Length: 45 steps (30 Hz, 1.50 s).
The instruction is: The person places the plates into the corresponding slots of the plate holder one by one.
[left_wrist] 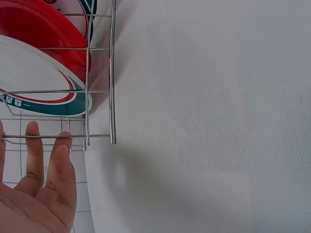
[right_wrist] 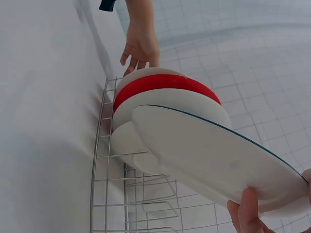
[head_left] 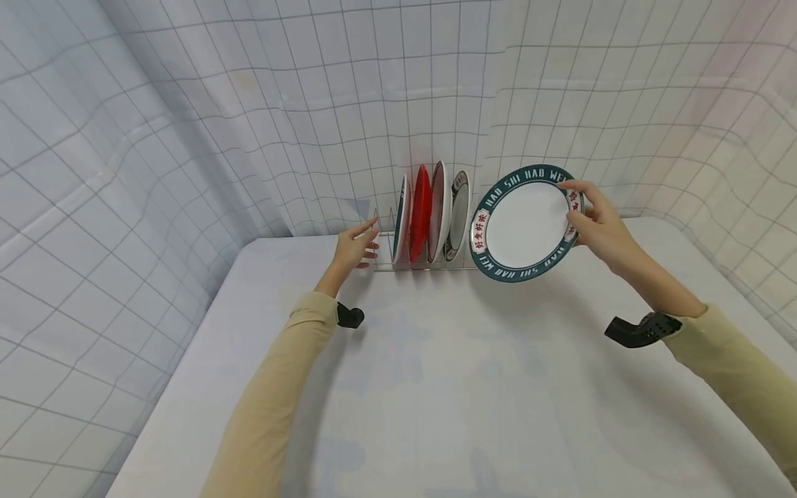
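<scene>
My right hand point(head_left: 602, 228) pinches the right rim of an oval white plate point(head_left: 526, 225) with a dark green lettered border, thumb and fingers on opposite faces. The plate is raised and tilted beside the right part of a wire dish rack point(right_wrist: 99, 126); its white underside faces the right wrist camera. My left hand point(head_left: 351, 251) is at the rack's left end, fingers extended, fingertips right at the end wire in the left wrist view. Standing upright in the rack are a green-rimmed plate point(left_wrist: 39, 73), a red plate point(head_left: 420, 214), a white dish point(head_left: 439, 211) and a pattern-rimmed plate point(head_left: 459, 214).
The rack stands at the back of a white-covered table point(head_left: 436, 387), close to a grid-patterned cloth wall point(head_left: 324, 124). More wire slots point(right_wrist: 150, 199) of the rack lie to the right of the standing plates. Similar cloth hangs on both sides.
</scene>
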Motion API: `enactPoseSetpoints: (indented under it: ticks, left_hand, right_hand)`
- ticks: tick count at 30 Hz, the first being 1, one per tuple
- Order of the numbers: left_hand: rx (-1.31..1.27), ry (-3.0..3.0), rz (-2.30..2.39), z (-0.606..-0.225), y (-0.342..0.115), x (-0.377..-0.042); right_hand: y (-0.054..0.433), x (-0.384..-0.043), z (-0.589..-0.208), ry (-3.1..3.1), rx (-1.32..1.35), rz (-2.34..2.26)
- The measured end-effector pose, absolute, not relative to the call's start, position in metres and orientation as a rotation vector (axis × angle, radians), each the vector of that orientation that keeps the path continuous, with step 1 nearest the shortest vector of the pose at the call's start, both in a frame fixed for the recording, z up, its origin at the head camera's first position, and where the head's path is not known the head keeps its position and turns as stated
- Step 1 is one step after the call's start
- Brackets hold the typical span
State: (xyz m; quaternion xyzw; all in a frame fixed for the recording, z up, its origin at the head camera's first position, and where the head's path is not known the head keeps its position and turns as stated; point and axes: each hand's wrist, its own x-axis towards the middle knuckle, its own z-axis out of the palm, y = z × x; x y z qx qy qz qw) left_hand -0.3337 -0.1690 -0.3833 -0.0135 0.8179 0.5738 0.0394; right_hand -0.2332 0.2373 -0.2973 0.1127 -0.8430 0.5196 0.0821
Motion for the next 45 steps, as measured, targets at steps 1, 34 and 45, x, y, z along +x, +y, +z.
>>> enactPoseSetpoints:
  ticks: [1,34,45]
  left_hand:
    - [-0.042,2.508,1.759,-0.384,-0.169,-0.334]
    - [-0.029,2.524,1.742,-0.381,-0.169,-0.332]
    - [-0.042,2.517,1.743,-0.380,-0.169,-0.330]
  right_hand:
    - [0.236,-0.235,-0.296,-2.518,0.328,1.549]
    - [0.164,-0.283,-0.264,-2.763,0.281,1.213]
    - [0.151,-0.295,-0.290,-2.802,0.272,1.181]
